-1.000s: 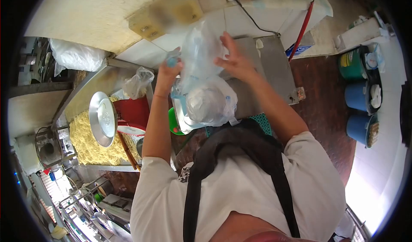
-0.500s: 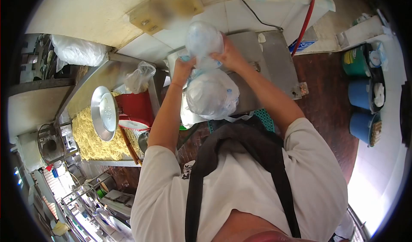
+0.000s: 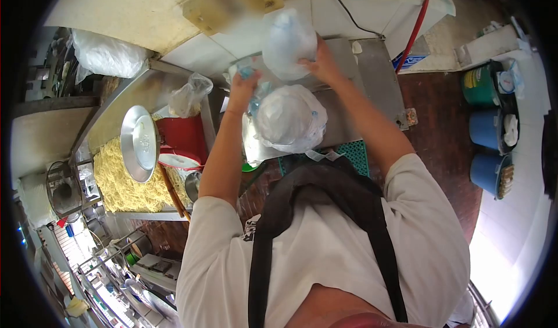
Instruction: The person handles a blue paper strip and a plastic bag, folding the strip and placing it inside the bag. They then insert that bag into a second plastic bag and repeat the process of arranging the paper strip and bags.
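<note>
A bulging translucent white plastic bag (image 3: 289,46) is in my right hand (image 3: 324,64), whose fingers grip its right side above the metal table (image 3: 381,89). My left hand (image 3: 244,86) is closed on a bit of thin bluish plastic (image 3: 246,72), to the left of that bag and apart from it. Closer to my body, a second full white plastic bag (image 3: 290,118) rests on the table's near side. What the bags contain cannot be made out.
At the left, a red scale (image 3: 181,137) with a round metal pan (image 3: 139,144) stands beside a heap of yellow noodles (image 3: 125,179). Blue bins (image 3: 486,128) line the right wall. A red pole (image 3: 414,32) leans behind the table.
My right hand and the upper bag have moved up and to the right. My left hand has come away from that bag, slightly to the left.
</note>
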Demonstrator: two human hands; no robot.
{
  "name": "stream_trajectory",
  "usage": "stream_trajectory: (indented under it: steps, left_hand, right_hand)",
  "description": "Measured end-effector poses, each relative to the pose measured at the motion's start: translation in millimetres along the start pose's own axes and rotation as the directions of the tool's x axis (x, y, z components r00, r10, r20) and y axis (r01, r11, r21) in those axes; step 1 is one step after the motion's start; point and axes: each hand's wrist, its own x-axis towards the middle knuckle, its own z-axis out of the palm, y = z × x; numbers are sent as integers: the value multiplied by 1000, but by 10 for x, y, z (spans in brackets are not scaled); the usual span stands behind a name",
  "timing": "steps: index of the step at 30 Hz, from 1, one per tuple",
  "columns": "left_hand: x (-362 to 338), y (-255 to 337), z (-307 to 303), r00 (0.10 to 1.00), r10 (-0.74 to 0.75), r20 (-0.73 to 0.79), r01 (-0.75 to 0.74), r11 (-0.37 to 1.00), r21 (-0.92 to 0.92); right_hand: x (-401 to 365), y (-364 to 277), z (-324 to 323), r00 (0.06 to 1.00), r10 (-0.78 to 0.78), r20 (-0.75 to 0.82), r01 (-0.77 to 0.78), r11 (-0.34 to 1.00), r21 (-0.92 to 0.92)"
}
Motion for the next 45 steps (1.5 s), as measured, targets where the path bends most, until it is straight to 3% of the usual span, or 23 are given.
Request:
stream_trajectory:
  steps: [2,4,6,9,11,13,15,17,18,22,23,25,28,31,34,37,40,43,45]
  left_hand:
    - [-187,212,-181,991,0,-134,-46,940,-339]
    - [-370,433,-504,983,143,-119,-182,867,-464]
    - [-664,752,-751,948,303,-91,-304,790,-532]
    - [-1272,1305,-740,880,445,-168,-473,784,-402]
    - [-1575,1483,-673,826,537,-168,-563,777,-282]
    - [-1797,1575,-595,766,630,-128,-642,738,-209]
    - [-1971,1583,-545,712,696,-94,-702,708,-73]
    - [-2116,1536,-425,664,726,-180,-743,667,-49]
    - [-2178,1516,-413,636,740,-220,-763,645,-36]
    - [-2345,1236,-608,855,409,-319,-495,827,-266]
    - [-2415,1179,-632,908,300,-294,-401,825,-398]
    - [-2552,1159,-608,957,195,-217,-271,868,-416]
    - [-2617,1024,-688,995,14,-100,-67,833,-549]
    - [-2608,997,-717,992,-125,-35,75,768,-637]
    - [-2589,941,-690,972,-195,133,234,718,-655]
    - [-2564,896,-552,956,-207,209,294,707,-643]
    - [-2580,945,-431,963,-203,176,269,741,-615]
    - [-2581,936,-309,969,-205,140,247,770,-589]
    - [-2603,967,-209,975,-196,106,221,792,-569]
  right_hand:
    - [-130,170,34,986,-86,-139,98,992,76]
    - [-180,-540,-462,990,129,-62,-140,965,-223]
    - [-203,-904,-623,979,89,-182,-94,995,-20]
    - [-264,-2088,-827,984,-23,-175,64,971,232]
    - [-394,-2679,-861,993,-111,50,86,930,358]
    - [-487,-3046,-767,931,-331,152,249,883,398]
    - [-599,-3394,-541,891,-445,92,414,878,241]
    - [-688,-3525,-369,881,-452,142,426,886,182]
    - [-728,-3499,-263,892,-399,212,360,911,199]
    - [-826,-3559,-171,886,-118,449,-57,932,357]
    - [-881,-3544,-124,893,-97,439,-102,908,407]
    - [-1017,-3472,-6,909,-47,415,-185,845,501]
    - [-1217,-3509,31,890,77,449,-299,842,448]
    - [-1394,-3496,55,960,1,280,-94,944,316]
    - [-1518,-3502,-1,972,29,234,-91,962,257]
    - [-1605,-3376,-52,976,-128,177,99,981,167]
    - [-1636,-3275,-153,945,-271,183,272,962,19]
    - [-1642,-3127,-240,914,-360,185,362,932,23]
    - [-1657,-3150,-311,942,-288,171,288,957,22]
